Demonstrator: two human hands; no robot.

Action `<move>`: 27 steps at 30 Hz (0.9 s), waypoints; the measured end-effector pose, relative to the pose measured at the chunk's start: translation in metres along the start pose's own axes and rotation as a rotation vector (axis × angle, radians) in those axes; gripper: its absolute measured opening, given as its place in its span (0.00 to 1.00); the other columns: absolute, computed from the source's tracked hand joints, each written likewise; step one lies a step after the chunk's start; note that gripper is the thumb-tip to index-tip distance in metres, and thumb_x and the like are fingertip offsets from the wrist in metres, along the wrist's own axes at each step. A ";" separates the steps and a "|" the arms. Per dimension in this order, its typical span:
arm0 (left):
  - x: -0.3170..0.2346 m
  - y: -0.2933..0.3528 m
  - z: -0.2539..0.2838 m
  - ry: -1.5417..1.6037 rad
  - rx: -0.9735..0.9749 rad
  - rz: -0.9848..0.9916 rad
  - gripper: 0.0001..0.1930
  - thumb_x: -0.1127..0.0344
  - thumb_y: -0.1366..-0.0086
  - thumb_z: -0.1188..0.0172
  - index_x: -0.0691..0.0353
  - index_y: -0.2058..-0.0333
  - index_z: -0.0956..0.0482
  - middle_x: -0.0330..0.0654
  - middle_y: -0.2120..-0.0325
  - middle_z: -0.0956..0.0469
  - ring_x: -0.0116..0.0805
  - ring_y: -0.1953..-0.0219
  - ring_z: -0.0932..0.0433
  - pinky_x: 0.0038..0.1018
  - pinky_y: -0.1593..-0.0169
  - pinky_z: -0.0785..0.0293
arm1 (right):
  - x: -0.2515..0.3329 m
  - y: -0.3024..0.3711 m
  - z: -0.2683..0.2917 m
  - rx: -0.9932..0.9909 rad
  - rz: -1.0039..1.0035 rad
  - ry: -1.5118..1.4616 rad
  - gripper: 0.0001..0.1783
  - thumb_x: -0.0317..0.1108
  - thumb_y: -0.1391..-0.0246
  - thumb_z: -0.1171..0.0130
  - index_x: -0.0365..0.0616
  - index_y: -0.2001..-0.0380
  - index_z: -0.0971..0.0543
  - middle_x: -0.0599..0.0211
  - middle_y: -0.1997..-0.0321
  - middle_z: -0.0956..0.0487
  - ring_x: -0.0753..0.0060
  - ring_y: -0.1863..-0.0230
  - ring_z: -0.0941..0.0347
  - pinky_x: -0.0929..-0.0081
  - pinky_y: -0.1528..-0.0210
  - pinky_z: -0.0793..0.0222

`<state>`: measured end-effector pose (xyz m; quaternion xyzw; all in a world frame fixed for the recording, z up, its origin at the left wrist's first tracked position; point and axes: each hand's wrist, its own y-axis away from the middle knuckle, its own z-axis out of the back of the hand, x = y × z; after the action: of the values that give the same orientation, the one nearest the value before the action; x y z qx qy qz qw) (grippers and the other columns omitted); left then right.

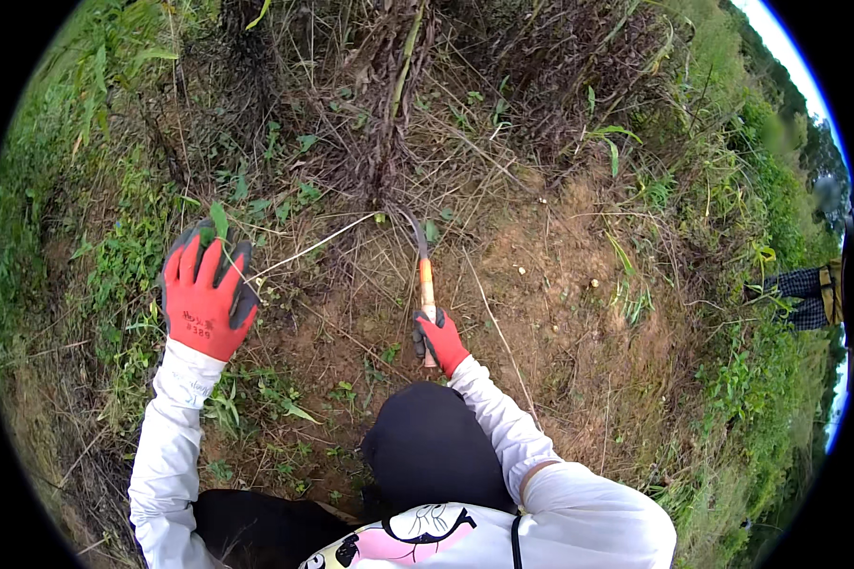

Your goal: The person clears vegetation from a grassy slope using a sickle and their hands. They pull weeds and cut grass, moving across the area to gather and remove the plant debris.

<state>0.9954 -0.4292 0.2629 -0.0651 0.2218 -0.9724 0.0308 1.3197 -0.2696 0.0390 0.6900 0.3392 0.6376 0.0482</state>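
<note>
My left hand [201,299], in a red glove with dark fingertips, has its fingers curled round a thin pale stem [315,248]. Green leaves [219,220] stick up by its fingers. The stem runs taut to the right, toward the base of a dry brown plant clump [384,133]. In my right hand [442,339], gloved the same way, is the handle of a sickle [426,277], partly orange. Its curved blade [416,229] reaches forward to the clump's foot, close to the stem's far end. Dry litter partly hides the blade tip.
Bare brown soil [560,284] slopes to the right, with a long dry stalk [498,327] lying on it. Green weeds [123,247] grow at left. More dry brush [560,85] stands at the back. At far right another person's checked clothing [799,299] shows.
</note>
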 end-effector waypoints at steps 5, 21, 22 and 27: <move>-0.024 -0.075 -0.003 0.143 -0.107 -0.271 0.35 0.63 0.61 0.35 0.55 0.48 0.32 0.47 0.48 0.35 0.46 0.43 0.39 0.48 0.40 0.47 | 0.023 -0.078 -0.013 0.188 0.022 0.341 0.11 0.36 0.47 0.44 0.46 0.67 0.33 0.71 0.84 0.31 0.78 0.88 0.37 0.76 0.86 0.41; 0.088 0.007 -0.081 -0.017 0.511 0.190 0.19 0.50 0.49 0.43 0.55 0.62 0.22 0.43 0.61 0.26 0.44 0.54 0.31 0.39 0.46 0.41 | -0.077 0.042 0.081 -0.040 0.351 0.660 0.13 0.40 0.44 0.48 0.43 0.60 0.27 0.68 0.74 0.25 0.75 0.74 0.29 0.76 0.70 0.33; 0.118 0.075 -0.082 0.002 0.563 0.336 0.20 0.48 0.50 0.42 0.54 0.62 0.22 0.42 0.60 0.26 0.43 0.53 0.31 0.38 0.47 0.40 | -0.085 0.078 0.090 -0.083 0.305 0.623 0.15 0.40 0.44 0.48 0.42 0.57 0.27 0.67 0.72 0.24 0.74 0.72 0.28 0.76 0.68 0.33; 0.210 0.404 0.001 -0.422 1.091 1.228 0.30 0.41 0.57 0.38 0.51 0.56 0.23 0.42 0.52 0.29 0.43 0.45 0.36 0.38 0.43 0.43 | 0.092 0.055 -0.030 0.029 0.194 -0.002 0.16 0.40 0.44 0.48 0.45 0.57 0.34 0.73 0.83 0.33 0.81 0.83 0.37 0.81 0.82 0.40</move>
<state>0.7999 -0.8119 0.1119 -0.0893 -0.2929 -0.7214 0.6211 1.3112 -0.2738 0.1503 0.7208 0.2800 0.6337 -0.0235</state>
